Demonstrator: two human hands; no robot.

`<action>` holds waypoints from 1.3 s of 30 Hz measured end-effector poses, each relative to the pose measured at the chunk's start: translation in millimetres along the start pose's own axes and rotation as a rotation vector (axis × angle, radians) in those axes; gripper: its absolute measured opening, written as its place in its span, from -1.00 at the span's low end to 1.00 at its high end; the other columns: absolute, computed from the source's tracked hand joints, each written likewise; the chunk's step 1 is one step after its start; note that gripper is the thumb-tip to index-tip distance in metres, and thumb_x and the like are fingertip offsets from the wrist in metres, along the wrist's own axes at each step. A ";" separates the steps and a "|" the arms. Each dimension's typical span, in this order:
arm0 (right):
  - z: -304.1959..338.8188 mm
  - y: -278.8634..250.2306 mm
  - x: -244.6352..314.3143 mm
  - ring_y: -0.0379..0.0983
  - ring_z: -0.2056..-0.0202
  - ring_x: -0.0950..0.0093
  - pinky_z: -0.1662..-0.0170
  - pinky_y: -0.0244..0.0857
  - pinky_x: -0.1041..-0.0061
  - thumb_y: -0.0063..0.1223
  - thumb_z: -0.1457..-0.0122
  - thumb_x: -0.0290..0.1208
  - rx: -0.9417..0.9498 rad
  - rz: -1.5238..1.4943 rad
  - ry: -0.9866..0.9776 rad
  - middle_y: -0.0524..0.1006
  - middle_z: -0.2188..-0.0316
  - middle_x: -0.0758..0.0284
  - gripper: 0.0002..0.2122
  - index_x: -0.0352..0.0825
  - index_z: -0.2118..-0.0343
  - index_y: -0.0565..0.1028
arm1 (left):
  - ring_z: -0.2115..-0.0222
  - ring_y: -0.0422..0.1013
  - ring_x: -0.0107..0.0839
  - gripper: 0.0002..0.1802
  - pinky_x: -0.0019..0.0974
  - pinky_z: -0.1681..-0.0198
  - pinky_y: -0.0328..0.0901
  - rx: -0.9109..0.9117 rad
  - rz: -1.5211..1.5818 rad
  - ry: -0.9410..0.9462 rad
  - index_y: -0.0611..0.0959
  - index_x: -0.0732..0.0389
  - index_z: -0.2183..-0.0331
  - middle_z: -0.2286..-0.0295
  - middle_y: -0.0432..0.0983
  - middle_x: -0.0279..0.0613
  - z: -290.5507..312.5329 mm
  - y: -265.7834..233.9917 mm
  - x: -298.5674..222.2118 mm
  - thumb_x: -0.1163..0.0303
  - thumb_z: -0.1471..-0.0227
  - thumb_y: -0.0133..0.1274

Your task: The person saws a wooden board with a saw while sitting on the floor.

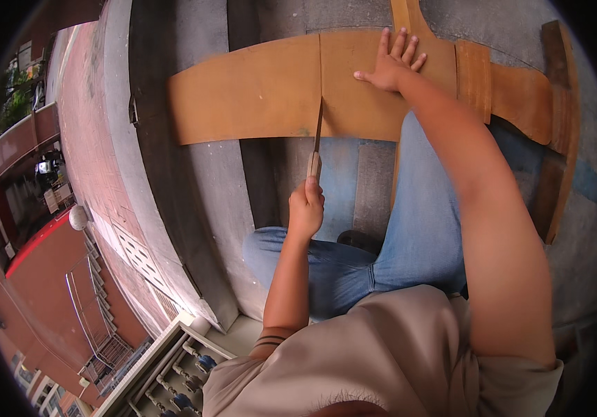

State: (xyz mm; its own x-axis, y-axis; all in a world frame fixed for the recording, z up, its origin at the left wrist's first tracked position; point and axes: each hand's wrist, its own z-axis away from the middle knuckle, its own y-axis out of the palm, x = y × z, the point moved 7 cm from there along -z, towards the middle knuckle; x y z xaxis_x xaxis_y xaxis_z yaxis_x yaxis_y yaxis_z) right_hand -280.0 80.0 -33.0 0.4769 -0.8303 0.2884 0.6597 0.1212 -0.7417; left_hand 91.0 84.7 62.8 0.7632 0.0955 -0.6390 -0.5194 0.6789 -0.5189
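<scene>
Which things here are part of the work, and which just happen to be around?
In the work:
- left hand, gripping the blade tool
- right hand, flat on the board

Just around:
- pale globe
- blue valve

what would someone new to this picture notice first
Probably the long orange-brown board stretching across the upper middle. Next, the thin saw crossing its near edge, held in the left hand, and the right hand spread flat on the board toward its right end.
</scene>
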 end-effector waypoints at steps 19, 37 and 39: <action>-6.0 7.9 10.1 -0.90 -0.46 -0.15 -0.39 -0.71 -0.39 0.17 -0.12 0.39 -0.004 0.020 -0.020 -0.72 -0.49 -0.05 0.28 -0.15 -0.50 -0.57 | 0.73 0.26 -0.56 -0.31 -0.37 0.68 0.18 0.014 -0.052 -0.086 0.50 0.25 0.45 0.67 0.36 -0.35 -72.2 6.9 -13.9 -0.15 -0.47 -0.29; -6.4 1.8 -11.4 -0.91 -0.45 -0.14 -0.38 -0.71 -0.40 0.20 -0.09 0.40 0.017 0.028 0.049 -0.72 -0.49 -0.03 0.31 -0.14 -0.50 -0.59 | 0.70 0.27 -0.57 -0.32 -0.40 0.64 0.20 -0.013 0.070 -0.094 0.50 0.24 0.43 0.67 0.35 -0.34 69.1 -2.9 12.0 -0.15 -0.47 -0.30; -9.3 4.0 -11.8 -0.91 -0.46 -0.14 -0.38 -0.71 -0.40 0.20 -0.09 0.41 0.002 0.020 0.022 -0.72 -0.49 -0.03 0.31 -0.14 -0.50 -0.59 | 0.70 0.27 -0.56 -0.32 -0.39 0.64 0.20 -0.004 0.018 -0.013 0.50 0.25 0.44 0.67 0.35 -0.33 40.2 -4.9 4.1 -0.14 -0.47 -0.29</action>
State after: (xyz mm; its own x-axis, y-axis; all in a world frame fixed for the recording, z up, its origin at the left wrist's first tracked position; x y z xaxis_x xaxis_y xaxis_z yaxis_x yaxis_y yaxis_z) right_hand -288.4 85.2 -45.0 0.4774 -0.8393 0.2601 0.6512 0.1392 -0.7460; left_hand 112.2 111.0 85.5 0.7586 0.1167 -0.6410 -0.5345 0.6740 -0.5099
